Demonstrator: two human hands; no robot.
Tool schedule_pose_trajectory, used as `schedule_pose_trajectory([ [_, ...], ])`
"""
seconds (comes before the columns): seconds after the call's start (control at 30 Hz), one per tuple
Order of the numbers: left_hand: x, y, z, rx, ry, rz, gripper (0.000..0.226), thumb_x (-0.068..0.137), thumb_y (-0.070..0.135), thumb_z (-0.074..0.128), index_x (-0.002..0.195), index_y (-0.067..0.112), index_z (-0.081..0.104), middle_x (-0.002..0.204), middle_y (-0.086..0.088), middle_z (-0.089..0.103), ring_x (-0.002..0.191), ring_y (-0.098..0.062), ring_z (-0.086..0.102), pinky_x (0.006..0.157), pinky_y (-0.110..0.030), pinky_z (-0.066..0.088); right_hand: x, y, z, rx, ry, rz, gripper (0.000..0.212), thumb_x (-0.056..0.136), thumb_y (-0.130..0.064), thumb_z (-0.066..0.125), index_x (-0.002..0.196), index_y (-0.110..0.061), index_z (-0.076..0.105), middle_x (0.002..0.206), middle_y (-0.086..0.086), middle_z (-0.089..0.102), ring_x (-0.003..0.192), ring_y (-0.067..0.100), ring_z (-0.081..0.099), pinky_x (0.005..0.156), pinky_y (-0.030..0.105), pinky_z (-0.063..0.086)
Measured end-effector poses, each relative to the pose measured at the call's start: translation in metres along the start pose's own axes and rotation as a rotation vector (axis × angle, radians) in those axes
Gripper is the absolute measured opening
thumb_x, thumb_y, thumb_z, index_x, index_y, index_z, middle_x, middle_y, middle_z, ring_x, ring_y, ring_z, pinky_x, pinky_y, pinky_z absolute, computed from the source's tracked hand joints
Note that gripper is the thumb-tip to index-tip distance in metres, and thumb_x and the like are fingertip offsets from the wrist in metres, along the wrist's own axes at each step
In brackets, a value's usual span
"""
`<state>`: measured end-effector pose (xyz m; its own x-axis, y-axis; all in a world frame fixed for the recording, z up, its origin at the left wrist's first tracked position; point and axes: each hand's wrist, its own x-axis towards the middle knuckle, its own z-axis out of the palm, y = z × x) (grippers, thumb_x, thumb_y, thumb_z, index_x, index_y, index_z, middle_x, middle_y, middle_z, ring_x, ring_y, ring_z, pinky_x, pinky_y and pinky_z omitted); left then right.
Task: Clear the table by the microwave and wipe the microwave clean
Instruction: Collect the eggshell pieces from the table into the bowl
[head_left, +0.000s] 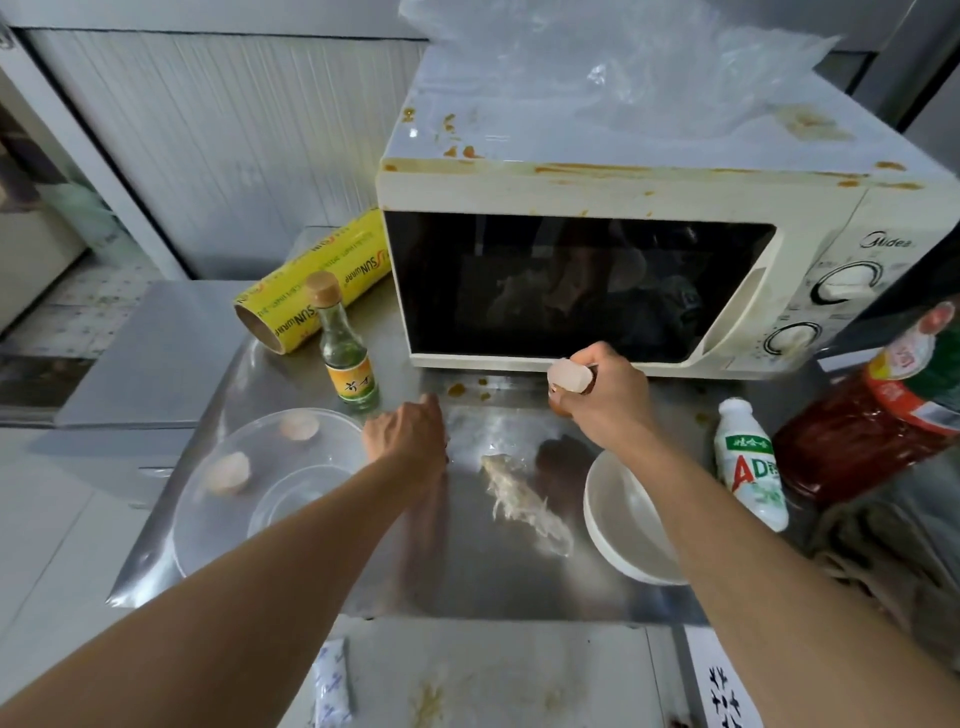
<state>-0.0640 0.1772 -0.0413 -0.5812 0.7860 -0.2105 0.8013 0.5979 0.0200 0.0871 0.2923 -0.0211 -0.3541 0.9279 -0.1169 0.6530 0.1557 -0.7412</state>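
We see a steel bench (467, 571) carrying a cream microwave (597, 280) at the back, its top and front edge streaked with orange stains, a crumpled clear plastic bag (649, 67) lying on top; our right hand (605, 400) has its grip curled round a small bottle with a pale cap (569, 378), held just in front of the microwave door; our left hand (408, 434) reaches forward with the back of the hand up, and we cannot tell how far its grip is open or whether it has hold of anything; left of it sits a clear glass bowl (270, 488) holding two eggshell halves (228, 472); behind that stand a small sauce bottle (345, 358) and a yellow roll of cling film (317, 280); near the right forearm are a white bowl (623, 525), a white drink bottle (750, 462), and a scrap of food debris (524, 504) on the bench.
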Motion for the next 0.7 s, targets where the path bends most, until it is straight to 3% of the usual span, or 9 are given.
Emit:
schedule_pose_trajectory([
  [0.2, -0.006, 0.007, -0.003, -0.131, 0.050, 0.019, 0.034, 0.091, 0.024, 0.053, 0.123, 0.019, 0.046, 0.110, -0.008, 0.061, 0.102, -0.029, 0.060, 0.073, -0.030, 0.037, -0.007, -0.003, -0.011, 0.047, 0.012, 0.007, 0.027, 0.080, -0.019, 0.072, 0.102, -0.018, 0.056, 0.103, 0.003, 0.061, 0.084, 0.017, 0.055, 0.052, 0.013, 0.037],
  [0.3, -0.015, 0.013, -0.013, -0.222, 0.081, 0.038, 0.040, 0.088, 0.027, 0.058, 0.126, 0.024, 0.046, 0.113, -0.006, 0.062, 0.104, -0.028, 0.060, 0.076, -0.032, 0.042, -0.018, -0.005, -0.024, 0.074, 0.027, 0.013, 0.026, 0.080, -0.019, 0.072, 0.101, -0.017, 0.057, 0.100, 0.003, 0.062, 0.083, 0.017, 0.056, 0.060, 0.020, 0.044],
  [0.43, -0.034, 0.027, -0.031, -0.367, 0.102, 0.093, 0.038, 0.084, 0.033, 0.063, 0.119, 0.024, 0.052, 0.111, -0.008, 0.064, 0.103, -0.030, 0.060, 0.077, -0.033, 0.043, -0.041, -0.007, -0.047, 0.076, 0.045, 0.020, 0.027, 0.080, -0.017, 0.072, 0.102, -0.019, 0.057, 0.098, 0.000, 0.062, 0.080, 0.013, 0.054, 0.056, 0.016, 0.039],
  [0.57, -0.054, 0.043, -0.045, -0.466, 0.060, 0.149, 0.036, 0.080, 0.032, 0.067, 0.112, 0.024, 0.053, 0.106, -0.007, 0.064, 0.098, -0.029, 0.060, 0.075, -0.033, 0.046, -0.071, -0.004, -0.072, 0.083, 0.098, 0.040, 0.031, 0.077, -0.015, 0.073, 0.103, -0.021, 0.056, 0.096, -0.003, 0.059, 0.089, 0.017, 0.057, 0.073, 0.024, 0.043],
  [0.7, -0.079, 0.055, -0.052, -0.514, 0.033, 0.193, 0.032, 0.080, 0.030, 0.066, 0.109, 0.023, 0.056, 0.104, -0.008, 0.064, 0.098, -0.030, 0.060, 0.076, -0.034, 0.049, -0.102, 0.009, -0.095, 0.115, 0.147, 0.075, 0.033, 0.077, -0.012, 0.071, 0.106, -0.019, 0.056, 0.101, 0.000, 0.060, 0.093, 0.018, 0.056, 0.077, 0.026, 0.043],
])
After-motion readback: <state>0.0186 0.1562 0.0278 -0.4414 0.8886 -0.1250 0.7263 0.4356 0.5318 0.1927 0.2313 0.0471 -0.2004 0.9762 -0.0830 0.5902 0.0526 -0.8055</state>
